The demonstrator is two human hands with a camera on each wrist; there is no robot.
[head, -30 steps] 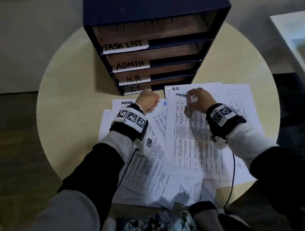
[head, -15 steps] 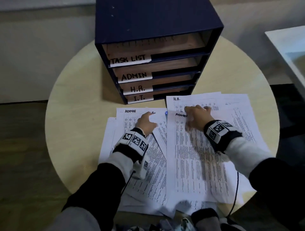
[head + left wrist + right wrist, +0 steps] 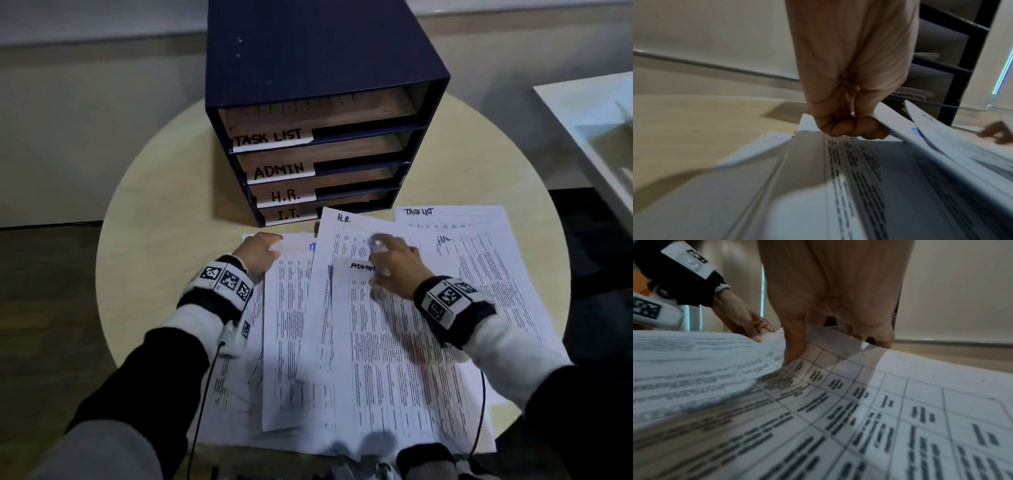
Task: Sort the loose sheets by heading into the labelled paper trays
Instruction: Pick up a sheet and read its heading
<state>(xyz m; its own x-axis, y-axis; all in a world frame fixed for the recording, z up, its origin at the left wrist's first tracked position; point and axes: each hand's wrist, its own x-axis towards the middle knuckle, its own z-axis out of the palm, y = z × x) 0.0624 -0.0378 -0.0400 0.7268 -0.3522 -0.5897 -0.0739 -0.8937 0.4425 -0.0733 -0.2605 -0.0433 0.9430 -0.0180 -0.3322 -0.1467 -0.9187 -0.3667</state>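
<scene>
Printed sheets lie spread in front of a dark blue tray unit [image 3: 318, 68] labelled TASK LIST, ADMIN, H.R. and I.T. from top to bottom. My left hand [image 3: 260, 251] is at the far end of the left pile. In the left wrist view its [image 3: 849, 128] curled fingers and thumb pinch the top edge of a sheet [image 3: 898, 123], which lifts to the right. My right hand [image 3: 394, 263] lies on the sheet headed ADMIN [image 3: 394, 359], with its thumb [image 3: 793, 352] pressing the paper. A sheet headed H.R. [image 3: 346, 233] shows beneath, and a TASK LIST sheet [image 3: 445, 216] lies beyond.
The round pale wooden table [image 3: 164, 240] shows bare wood left of the sheets. The tray unit stands at its far middle, and some paper [image 3: 910, 94] lies in a lower tray. A white piece of furniture [image 3: 599, 120] stands off the table's right side.
The ADMIN sheet under my right hand has slid toward me, baring more of the H.R. sheet. My left hand has gone from a fist on the pile to pinching a sheet's top edge.
</scene>
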